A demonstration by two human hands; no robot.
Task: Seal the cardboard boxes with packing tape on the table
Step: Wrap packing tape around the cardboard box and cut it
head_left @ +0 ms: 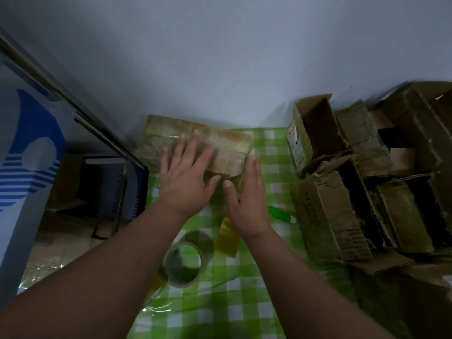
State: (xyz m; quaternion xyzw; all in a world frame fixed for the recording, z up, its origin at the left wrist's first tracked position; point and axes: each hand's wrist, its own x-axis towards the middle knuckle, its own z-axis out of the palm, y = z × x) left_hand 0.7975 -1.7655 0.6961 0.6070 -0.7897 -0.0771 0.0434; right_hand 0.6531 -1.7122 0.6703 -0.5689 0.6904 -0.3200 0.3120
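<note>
A taped cardboard box [171, 129] lies at the far end of the table with the green checked cloth [274, 152]. My left hand [188, 174] lies flat on the box top with fingers spread. My right hand [247, 196] presses its straight fingers against the box's right side, thumb on the near edge. A roll of clear packing tape [183, 264] sits on the cloth between my forearms, closer to me. A loose yellowish strip [227, 238] lies just right of the roll.
Several open, torn cardboard boxes [367, 179] are piled along the table's right side. A green-handled tool [281, 214] lies beside my right hand. Left of the table stands a blue-and-white carton [29, 152] with a metal bar [73, 106]. A pale wall is behind.
</note>
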